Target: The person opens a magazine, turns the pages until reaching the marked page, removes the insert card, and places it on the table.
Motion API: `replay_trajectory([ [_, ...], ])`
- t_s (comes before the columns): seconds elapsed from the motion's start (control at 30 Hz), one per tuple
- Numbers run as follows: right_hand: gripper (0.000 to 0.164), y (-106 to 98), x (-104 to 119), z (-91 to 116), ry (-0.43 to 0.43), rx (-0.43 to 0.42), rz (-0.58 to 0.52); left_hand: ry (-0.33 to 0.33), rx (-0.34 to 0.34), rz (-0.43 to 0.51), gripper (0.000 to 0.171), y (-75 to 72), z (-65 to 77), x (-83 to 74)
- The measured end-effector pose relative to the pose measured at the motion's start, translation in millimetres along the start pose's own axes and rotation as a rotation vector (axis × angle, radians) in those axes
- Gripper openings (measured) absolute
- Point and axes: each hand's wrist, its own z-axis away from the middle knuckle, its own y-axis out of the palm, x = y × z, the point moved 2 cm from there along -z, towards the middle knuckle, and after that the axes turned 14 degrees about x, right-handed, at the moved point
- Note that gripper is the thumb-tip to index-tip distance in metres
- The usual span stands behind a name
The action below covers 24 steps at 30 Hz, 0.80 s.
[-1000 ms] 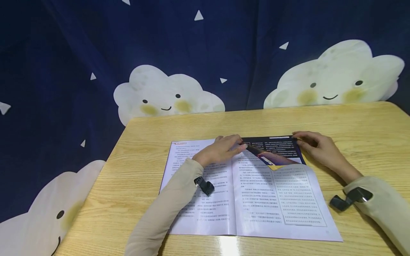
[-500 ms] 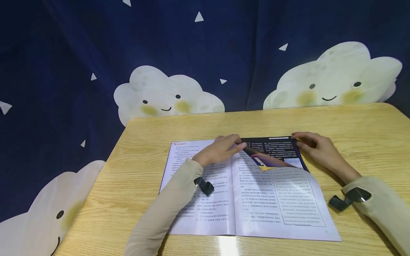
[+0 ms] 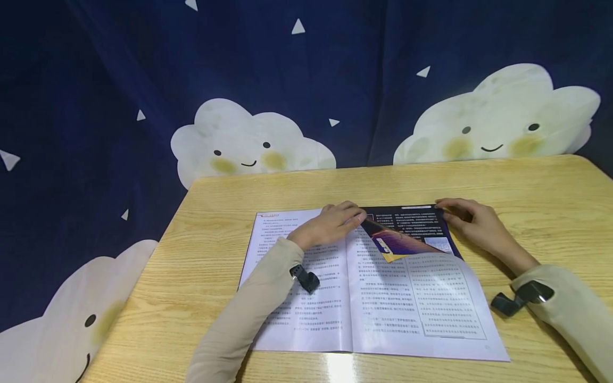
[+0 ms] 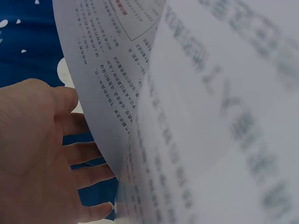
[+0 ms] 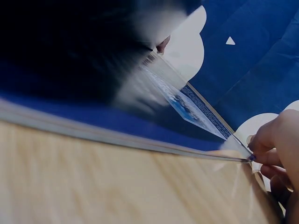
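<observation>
An open magazine point(image 3: 383, 308) lies on the wooden table, printed with dense text. At its far edge my left hand point(image 3: 330, 223) pinches the turned-back corner of the right-hand page point(image 4: 98, 79), thumb on one side and fingers behind it. The folded part shows a purple and yellow picture point(image 3: 397, 243). Beneath it a black page point(image 3: 414, 221) with white text is partly uncovered. My right hand point(image 3: 471, 218) pinches the magazine's far right corner between thumb and fingers; in the right wrist view, this hand point(image 5: 280, 154) sits right at the corner.
The pale wooden table point(image 3: 536, 207) extends around the magazine. Behind it hangs a dark blue curtain point(image 3: 364, 64) with smiling clouds and white triangles. Black straps point(image 3: 306, 279) are worn over both beige sleeves point(image 3: 249, 319).
The left hand has shifted slightly left with the page corner. The fold has slid left and toward the person, baring more of the dark page. The right hand stays at its corner.
</observation>
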Motion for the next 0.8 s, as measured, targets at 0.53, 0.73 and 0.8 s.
replay_trajectory([
  [0.53, 0.025, 1.4, -2.1, -1.4, -0.009, -0.003, -0.005, 0.020, 0.013, 0.050, 0.043, -1.1, 4.4, -0.8],
  [0.73, 0.026, 0.9, -1.3, -1.2, -0.001, 0.002, 0.010, 0.027, 0.006, 0.044, 0.038, -0.5, 5.3, 0.3],
  [0.8, 0.026, 0.3, -0.7, -0.7, 0.005, 0.003, 0.016, 0.027, 0.004, 0.047, 0.038, -0.4, 5.5, 0.9],
])
